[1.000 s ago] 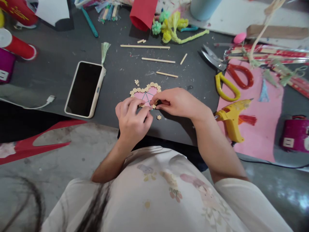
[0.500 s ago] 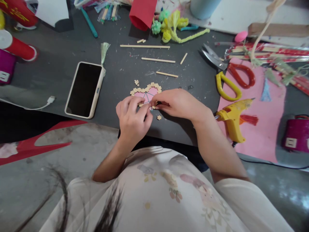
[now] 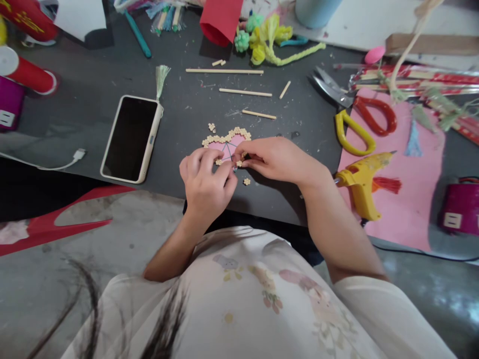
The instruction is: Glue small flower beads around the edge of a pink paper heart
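A pink heart-shaped piece (image 3: 232,144) with dark lines across it lies near the table's front edge, its upper rim lined with small beige flower-like pieces (image 3: 239,131). My left hand (image 3: 207,179) rests over its lower left part, fingers bent around the edge. From the right, my right hand (image 3: 275,157) pinches at the lower right rim, its fingertips on a small beige flower piece (image 3: 239,163). One loose flower piece (image 3: 246,182) lies just below my right hand, and another small cluster (image 3: 211,127) sits above the heart. The fingers hide much of the lower heart.
Thin wooden sticks (image 3: 245,92) lie beyond the heart. A phone (image 3: 130,139) is at the left. Scissors (image 3: 355,129) and a yellow glue gun (image 3: 361,187) lie at the right, partly on pink sheet (image 3: 407,199). Yarn flowers (image 3: 269,42) and a red roll (image 3: 221,22) stand behind.
Both hands stay almost in place. The small flower piece at the lower right rim shows a little more clearly between the fingertips, slightly higher than before.
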`<state>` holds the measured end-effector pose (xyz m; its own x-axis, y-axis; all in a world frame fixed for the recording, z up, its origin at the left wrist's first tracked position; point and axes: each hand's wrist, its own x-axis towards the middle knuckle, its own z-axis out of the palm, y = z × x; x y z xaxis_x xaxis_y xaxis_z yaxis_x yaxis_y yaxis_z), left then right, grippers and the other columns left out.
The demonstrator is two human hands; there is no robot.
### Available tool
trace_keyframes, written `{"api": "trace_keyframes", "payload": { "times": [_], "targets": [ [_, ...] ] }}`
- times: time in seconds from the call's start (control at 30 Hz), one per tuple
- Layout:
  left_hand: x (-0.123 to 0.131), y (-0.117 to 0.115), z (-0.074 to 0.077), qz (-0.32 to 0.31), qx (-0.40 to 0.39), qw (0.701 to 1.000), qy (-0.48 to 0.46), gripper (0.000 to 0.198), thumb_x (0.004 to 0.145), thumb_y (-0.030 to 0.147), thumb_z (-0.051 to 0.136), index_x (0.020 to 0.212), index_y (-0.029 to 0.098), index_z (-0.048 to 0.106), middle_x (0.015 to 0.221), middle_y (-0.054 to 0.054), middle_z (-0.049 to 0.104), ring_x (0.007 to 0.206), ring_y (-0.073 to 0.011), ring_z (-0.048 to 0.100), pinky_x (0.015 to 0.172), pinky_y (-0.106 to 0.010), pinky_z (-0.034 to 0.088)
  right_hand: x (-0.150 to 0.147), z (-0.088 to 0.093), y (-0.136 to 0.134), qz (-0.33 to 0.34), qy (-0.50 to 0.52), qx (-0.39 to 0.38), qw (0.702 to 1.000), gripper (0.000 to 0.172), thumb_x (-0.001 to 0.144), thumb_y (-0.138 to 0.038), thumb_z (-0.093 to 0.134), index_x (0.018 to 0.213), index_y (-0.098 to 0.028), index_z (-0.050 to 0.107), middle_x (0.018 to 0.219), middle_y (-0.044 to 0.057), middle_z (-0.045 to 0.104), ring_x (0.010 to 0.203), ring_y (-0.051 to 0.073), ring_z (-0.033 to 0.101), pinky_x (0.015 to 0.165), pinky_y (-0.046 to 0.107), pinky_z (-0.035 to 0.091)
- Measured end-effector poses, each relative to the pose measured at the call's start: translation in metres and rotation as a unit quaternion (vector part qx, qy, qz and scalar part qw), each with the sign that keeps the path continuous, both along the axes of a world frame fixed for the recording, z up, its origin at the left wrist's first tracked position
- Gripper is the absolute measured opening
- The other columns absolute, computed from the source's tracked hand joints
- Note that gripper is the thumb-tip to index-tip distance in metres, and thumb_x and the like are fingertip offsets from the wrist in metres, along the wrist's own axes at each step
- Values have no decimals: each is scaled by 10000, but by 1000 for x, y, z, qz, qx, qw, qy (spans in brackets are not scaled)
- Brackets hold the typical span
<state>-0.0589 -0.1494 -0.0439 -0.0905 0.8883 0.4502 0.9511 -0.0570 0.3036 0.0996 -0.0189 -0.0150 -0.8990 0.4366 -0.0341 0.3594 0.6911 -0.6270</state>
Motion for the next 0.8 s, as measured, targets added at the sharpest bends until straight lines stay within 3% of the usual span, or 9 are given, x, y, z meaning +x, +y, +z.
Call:
{"api": "trace_keyframes", "payload": {
  "times": [0.27,0.8],
  "targets": [
    [0,0,-1,2,-2,1000,2,166,805,162,625,913,247,718,1088,-61,677,1112,-280,572,995,-478,382,0,-1,3,-4,14,-28,1000,171,912,-263,548,1023,-198,661,838,3,671,664,117,507,643,241,299],
    [1,-1,-1,1,-1,1000,5,159,824,166,620,926,239,719,1088,-65,679,1108,-278,569,980,-463,390,5,0,7,12,76,-102,992,135,863,-193,611,971,-189,691,623,-64,505,588,84,405,611,231,301]
  ]
}}
